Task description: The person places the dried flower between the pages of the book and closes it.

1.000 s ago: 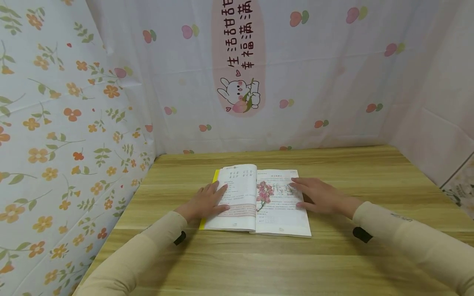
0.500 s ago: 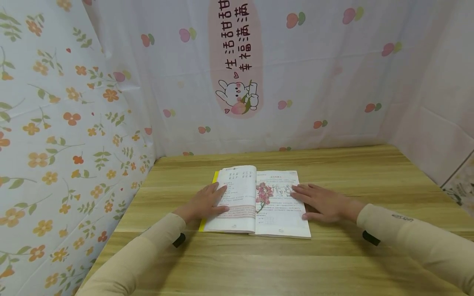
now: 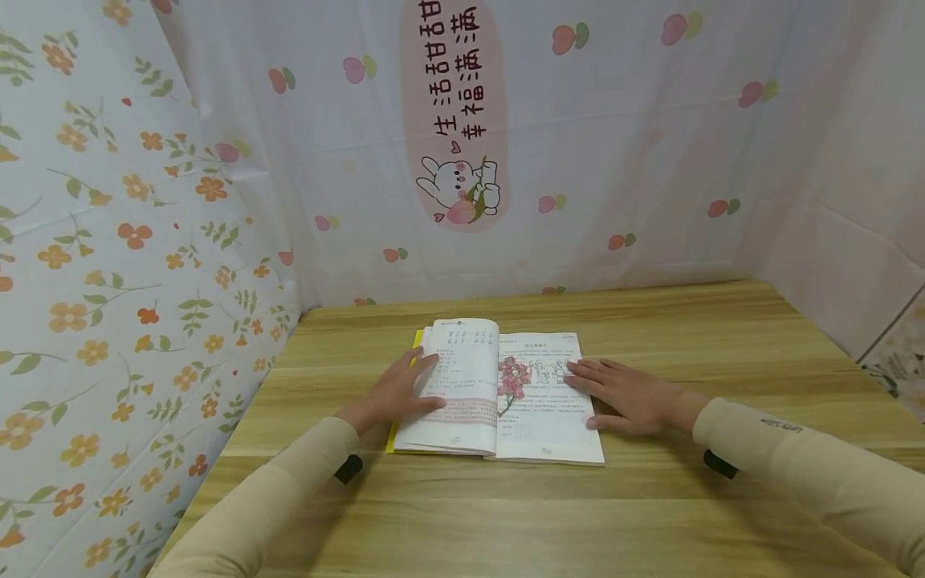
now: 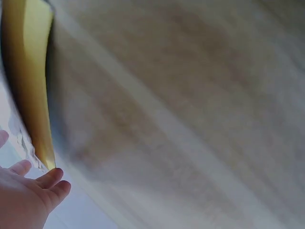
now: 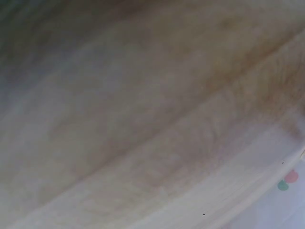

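An open book (image 3: 535,437) with printed pages and a yellow cover lies on the wooden table. Along its left edge, my left hand (image 3: 390,393) rests with extended fingers, thumb and forefinger over the left page. In the left wrist view, the fingertips (image 4: 51,177) are right at the edge of the yellow cover (image 4: 35,71). A pink flower sprig (image 3: 513,379) lies on the right page near the spine. My right hand (image 3: 632,397) lies flat at the right edge, its fingertips over a line drawing. The right wrist view shows neither book nor right hand clearly.
The wooden table (image 3: 542,522) reaches back to a white curtain (image 3: 614,160) with fruit prints and a rabbit picture (image 3: 462,189). A flower-patterned curtain (image 3: 144,321) hangs along the left side. A dark band (image 3: 349,468) shows under the left wrist.
My right hand has shifted slightly down and outward along the right page. My left hand has edged outward at the left page, whose top edge stands slightly higher. The flower sprig has kept its place.
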Demonstrator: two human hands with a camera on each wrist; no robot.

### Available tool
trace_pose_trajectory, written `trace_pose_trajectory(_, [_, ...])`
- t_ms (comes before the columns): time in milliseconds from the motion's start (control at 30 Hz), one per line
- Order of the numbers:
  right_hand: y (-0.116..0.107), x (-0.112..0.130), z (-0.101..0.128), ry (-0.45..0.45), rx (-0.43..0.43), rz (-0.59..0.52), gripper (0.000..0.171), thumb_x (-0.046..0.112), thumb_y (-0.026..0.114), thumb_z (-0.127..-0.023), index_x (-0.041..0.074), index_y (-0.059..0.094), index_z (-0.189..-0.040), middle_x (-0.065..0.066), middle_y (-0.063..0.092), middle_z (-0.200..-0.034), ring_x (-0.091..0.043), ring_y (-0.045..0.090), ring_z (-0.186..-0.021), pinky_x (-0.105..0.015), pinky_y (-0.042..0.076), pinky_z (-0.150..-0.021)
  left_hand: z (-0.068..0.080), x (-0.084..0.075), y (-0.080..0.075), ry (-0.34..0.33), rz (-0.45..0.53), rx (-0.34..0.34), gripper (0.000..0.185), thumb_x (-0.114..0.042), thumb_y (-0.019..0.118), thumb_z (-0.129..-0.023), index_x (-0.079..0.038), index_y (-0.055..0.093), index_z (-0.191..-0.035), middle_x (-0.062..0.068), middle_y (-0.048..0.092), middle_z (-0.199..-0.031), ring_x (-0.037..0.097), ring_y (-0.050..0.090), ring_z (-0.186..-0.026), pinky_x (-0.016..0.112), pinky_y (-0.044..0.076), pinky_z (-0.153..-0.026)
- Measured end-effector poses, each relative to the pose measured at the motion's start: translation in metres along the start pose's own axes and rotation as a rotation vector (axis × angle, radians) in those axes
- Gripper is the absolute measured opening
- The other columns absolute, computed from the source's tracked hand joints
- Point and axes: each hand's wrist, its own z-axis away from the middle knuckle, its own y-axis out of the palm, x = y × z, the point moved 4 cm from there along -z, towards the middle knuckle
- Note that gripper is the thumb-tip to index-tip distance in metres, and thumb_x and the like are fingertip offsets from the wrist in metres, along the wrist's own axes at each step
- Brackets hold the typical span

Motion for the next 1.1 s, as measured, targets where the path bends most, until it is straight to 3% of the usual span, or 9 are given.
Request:
trace_pose_trajectory(400, [0.000, 0.000, 0.001, 0.019, 0.024, 0.011, 0.078, 0.061, 0.041, -0.096, 0.009, 0.032, -0.152, -0.011, 0.026, -0.157, -0.032, 0.023, -0.143, -0.053, 0.020, -0.111, 0.005, -0.029, -0.040, 0.145, 0.029, -0.132, 0.084, -0.040, 0.077, -0.082, -0.012, 0.037, -0.151, 0.020, 0.021, -0.156, 0.043, 0.027, -0.138, 0.059, 0.031, -0.103])
trace_pose_trajectory(767, [-0.001, 0.001, 0.000, 0.003, -0.004, 0.021, 0.076, 0.060, 0.043, -0.097, 0.009, 0.032, -0.152, -0.011, 0.026, -0.157, -0.031, 0.025, -0.143, -0.052, 0.021, -0.110, -0.008, -0.077, -0.073, 0.229, 0.050, -0.105, 0.075, -0.027, 0.078, -0.082, -0.014, 0.044, -0.147, 0.018, 0.021, -0.156, 0.039, 0.023, -0.140, 0.059, 0.029, -0.104])
trace_pose_trajectory(1100, [-0.005, 0.005, 0.000, 0.011, 0.018, -0.013, 0.076, 0.058, 0.045, -0.097, 0.008, 0.032, -0.152, -0.013, 0.026, -0.157, -0.033, 0.024, -0.143, -0.054, 0.021, -0.110, -0.021, -0.126, -0.081, 0.284, 0.041, -0.064, 0.072, -0.026, 0.075, -0.081, -0.016, 0.046, -0.146, 0.011, 0.020, -0.159, 0.033, 0.024, -0.141, 0.056, 0.029, -0.106])
